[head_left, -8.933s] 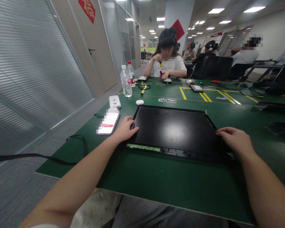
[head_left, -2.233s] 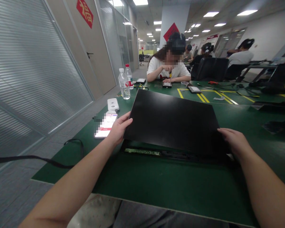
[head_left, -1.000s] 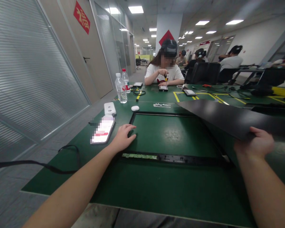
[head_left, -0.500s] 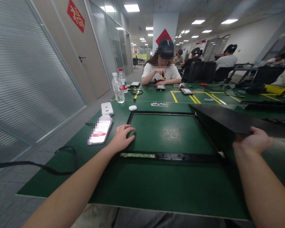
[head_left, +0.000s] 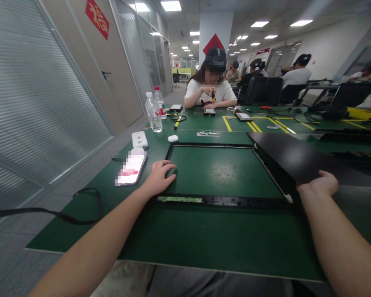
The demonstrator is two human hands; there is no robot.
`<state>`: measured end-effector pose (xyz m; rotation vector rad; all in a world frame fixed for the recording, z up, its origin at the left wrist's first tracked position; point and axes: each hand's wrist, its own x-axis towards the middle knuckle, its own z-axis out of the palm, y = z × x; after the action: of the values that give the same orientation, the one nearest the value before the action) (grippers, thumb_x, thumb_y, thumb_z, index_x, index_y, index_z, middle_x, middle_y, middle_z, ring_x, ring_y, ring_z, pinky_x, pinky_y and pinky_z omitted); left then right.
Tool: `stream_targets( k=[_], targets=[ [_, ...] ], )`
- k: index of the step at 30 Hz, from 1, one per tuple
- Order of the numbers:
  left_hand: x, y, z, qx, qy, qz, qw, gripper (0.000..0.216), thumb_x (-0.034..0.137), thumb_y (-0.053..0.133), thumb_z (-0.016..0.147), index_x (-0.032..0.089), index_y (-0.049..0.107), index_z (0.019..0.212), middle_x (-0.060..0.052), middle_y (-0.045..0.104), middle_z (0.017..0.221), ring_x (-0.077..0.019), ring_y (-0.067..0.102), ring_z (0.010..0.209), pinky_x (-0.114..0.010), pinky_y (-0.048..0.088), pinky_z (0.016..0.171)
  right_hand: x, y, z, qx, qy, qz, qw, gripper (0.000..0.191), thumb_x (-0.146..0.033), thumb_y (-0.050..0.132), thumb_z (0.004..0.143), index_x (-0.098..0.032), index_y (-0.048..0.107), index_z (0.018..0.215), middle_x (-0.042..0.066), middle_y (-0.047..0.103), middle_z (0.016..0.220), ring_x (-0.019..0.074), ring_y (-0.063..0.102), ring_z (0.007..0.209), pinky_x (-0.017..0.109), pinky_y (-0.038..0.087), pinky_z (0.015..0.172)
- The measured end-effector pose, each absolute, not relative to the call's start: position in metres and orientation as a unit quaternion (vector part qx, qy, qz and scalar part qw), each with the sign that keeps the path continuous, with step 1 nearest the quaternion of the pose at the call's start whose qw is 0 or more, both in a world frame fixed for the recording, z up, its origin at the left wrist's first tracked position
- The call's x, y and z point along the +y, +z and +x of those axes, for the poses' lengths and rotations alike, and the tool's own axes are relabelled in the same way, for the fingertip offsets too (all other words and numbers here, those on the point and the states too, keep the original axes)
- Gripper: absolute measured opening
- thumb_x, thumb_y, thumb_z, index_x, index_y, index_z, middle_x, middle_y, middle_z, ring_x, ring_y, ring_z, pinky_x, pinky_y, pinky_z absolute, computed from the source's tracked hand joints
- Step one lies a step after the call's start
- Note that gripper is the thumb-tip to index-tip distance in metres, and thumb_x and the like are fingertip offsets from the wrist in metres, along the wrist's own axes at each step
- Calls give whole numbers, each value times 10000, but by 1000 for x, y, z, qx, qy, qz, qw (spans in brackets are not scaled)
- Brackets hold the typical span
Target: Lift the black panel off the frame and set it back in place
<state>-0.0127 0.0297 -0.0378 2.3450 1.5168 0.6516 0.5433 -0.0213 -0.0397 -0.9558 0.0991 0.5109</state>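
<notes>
phone (head_left: 130, 168) beside power bank (head_left: 139, 139) — bottles (head_left: 153, 112) beyond

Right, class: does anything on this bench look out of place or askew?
Yes: the black panel is askew beside the frame, gripped by the right hand. The frame is bare, green mat showing through, left hand on its corner.

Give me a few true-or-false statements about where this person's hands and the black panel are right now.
1. The right hand grips the near edge of the black panel, to the right of the black frame. True.
2. The panel lies inside the frame. False: the frame is empty, with the green table showing through it.
3. The left hand rests on the frame's left side. True.
4. The left hand holds a phone. False: the phone lies on the table, left of that hand and apart from it.
</notes>
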Motion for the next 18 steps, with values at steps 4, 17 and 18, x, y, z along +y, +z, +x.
stream_targets(
  k=[4,17,18],
  targets=[
    [29,-38,-12,524,231,808,136,350,364,662,927,244,790,1229,-147,650,1420,-400,520,1412,-647,388,1251,-21,-34,537,121,238,-474,839,211,-151,513,661,-250,484,845,16,648,1004,163,675,778,305,606,608],
    [29,-37,-11,526,212,814,130,355,338,663,928,236,787,1245,-152,649,1431,-392,512,1425,-648,354,1266,-27,-20,521,126,252,-460,842,252,-151,529,623,-239,537,859,27,657,1003,178,685,835,279,580,560],
    [29,-38,-11,524,217,813,130,347,337,668,925,246,788,1237,-145,655,1424,-392,514,1420,-653,357,1264,-27,-19,521,128,251,-461,841,255,-151,529,624,-237,543,865,26,658,1006,176,684,834,277,577,560]
  ],
)
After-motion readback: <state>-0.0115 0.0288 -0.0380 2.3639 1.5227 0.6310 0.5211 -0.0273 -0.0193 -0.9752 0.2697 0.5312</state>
